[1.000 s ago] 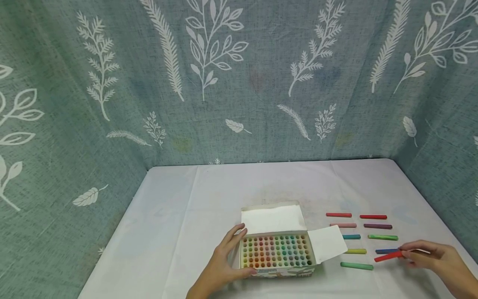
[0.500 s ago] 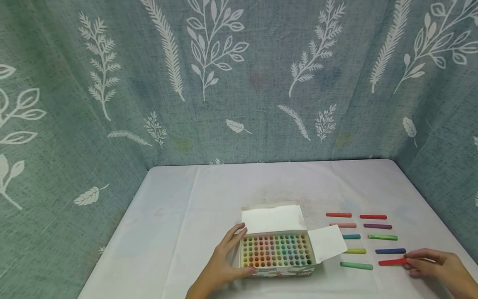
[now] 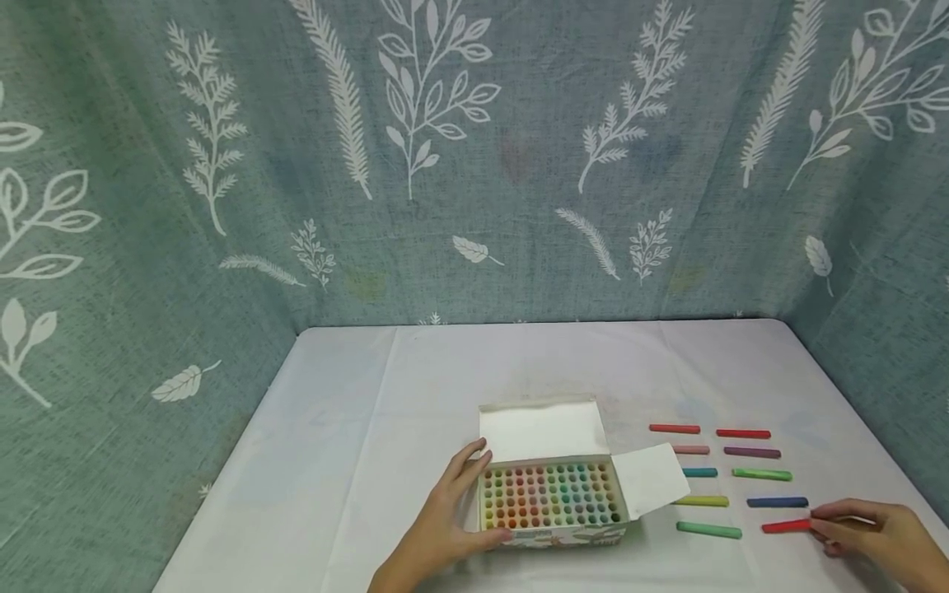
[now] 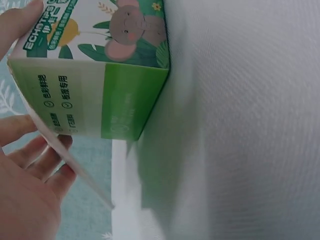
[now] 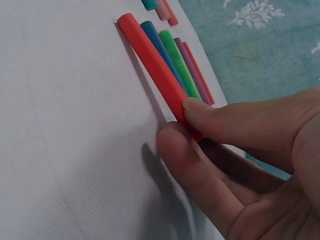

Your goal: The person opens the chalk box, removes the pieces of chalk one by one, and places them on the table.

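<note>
In the head view, an open chalk box (image 3: 565, 538) packed with upright coloured chalk sticks stands near the table's front. My left hand (image 3: 445, 523) holds its left end, thumb on the front wall, fingers at the far left corner. The left wrist view shows the fingers behind a raised end flap (image 4: 75, 165). At the right, my right hand (image 3: 875, 527) pinches a red chalk stick (image 3: 786, 526) by its right end, thumb against fingers. That stick lies low at the table, just in front of a blue chalk stick (image 3: 777, 501); whether it touches the cloth I cannot tell.
Several chalk sticks lie in two columns right of the box, among them a light green one (image 3: 708, 530) and a purple one (image 3: 752, 452). The box's right flap (image 3: 648, 480) partly covers the left column. A patterned curtain (image 3: 519, 165) borders the white table (image 3: 385, 461).
My right hand has moved slightly right with the red chalk stick, turning it from slanted to nearly level with the row and uncovering the blue stick. My left hand stays on the box.
</note>
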The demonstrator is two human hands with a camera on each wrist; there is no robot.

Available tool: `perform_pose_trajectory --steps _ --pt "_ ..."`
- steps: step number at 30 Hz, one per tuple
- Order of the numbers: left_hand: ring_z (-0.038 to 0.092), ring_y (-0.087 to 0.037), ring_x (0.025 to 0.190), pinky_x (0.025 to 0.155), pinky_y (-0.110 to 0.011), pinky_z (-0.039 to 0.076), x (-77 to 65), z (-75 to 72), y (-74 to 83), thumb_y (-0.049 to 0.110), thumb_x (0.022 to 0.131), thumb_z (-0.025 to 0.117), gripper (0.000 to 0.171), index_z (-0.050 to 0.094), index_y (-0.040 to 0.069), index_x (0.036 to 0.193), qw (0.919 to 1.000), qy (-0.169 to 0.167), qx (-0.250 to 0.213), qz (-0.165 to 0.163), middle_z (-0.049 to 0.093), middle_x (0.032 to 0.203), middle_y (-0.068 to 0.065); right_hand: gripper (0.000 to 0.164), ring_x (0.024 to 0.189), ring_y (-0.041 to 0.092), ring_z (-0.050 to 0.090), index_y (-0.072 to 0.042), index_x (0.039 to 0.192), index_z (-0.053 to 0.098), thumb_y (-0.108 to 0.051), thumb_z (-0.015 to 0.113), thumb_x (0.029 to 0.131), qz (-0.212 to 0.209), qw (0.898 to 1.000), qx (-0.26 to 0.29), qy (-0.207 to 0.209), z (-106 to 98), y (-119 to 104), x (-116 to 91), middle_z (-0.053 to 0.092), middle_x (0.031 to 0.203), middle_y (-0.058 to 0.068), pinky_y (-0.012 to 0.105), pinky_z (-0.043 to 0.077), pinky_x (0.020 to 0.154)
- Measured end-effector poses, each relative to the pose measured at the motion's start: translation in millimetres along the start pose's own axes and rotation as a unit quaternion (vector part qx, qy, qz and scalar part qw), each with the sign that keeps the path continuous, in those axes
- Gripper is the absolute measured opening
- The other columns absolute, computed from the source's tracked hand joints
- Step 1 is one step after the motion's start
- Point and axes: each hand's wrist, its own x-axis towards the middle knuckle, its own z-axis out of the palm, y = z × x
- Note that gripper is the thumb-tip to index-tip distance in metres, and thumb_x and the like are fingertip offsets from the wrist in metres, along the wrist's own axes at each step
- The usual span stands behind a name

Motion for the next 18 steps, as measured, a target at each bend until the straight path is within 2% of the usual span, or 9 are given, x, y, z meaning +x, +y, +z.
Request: perform_pose_trajectory --steps 5,13,18 --pt "0.025 -0.03 0.139 0.099 -0.052 0.04 -0.7 0.2 3.4 0.051 0.073 0.076 0.092 0.037 0.009 0.146 1.0 -0.005 0.007 0.0 0.02 0.154 0.001 0.045 0.068 0.022 0.059 0.014 0.106 0.063 -0.02 0.076 0.08 0.004 1.0 -0.025 -0.012 -1.7 1.6 1.3 0.066 0.083 0.008 0.026 0.051 0.057" --pt "0.029 -0.03 0.137 0.099 -0.051 0.041 3.0 -5.5 6.0 0.047 0.077 0.075 0.09 0.033 0.009 0.147 0.9992 -0.024 0.02 0.024 0.02 0.154 -0.002 0.049 0.069 0.02 0.056 0.011 0.103 0.064 -0.026 0.079 0.076 0.007 0.996 -0.082 -0.032 -7.3 2.0 1.1 0.065 0.085 0.008 0.028 0.052 0.057" --pt "0.031 -0.028 0.136 0.099 -0.05 0.041 1.8 -18.0 10.3 0.038 0.079 0.076 0.081 0.038 0.01 0.145 0.9987 0.012 0.039 0.032 0.026 0.152 -0.004 0.049 0.069 0.02 0.058 0.012 0.107 0.06 -0.025 0.076 0.079 0.001 0.99 -0.14 -0.018 -18.1 10.2 5.0 0.065 0.088 0.013 0.033 0.052 0.057"
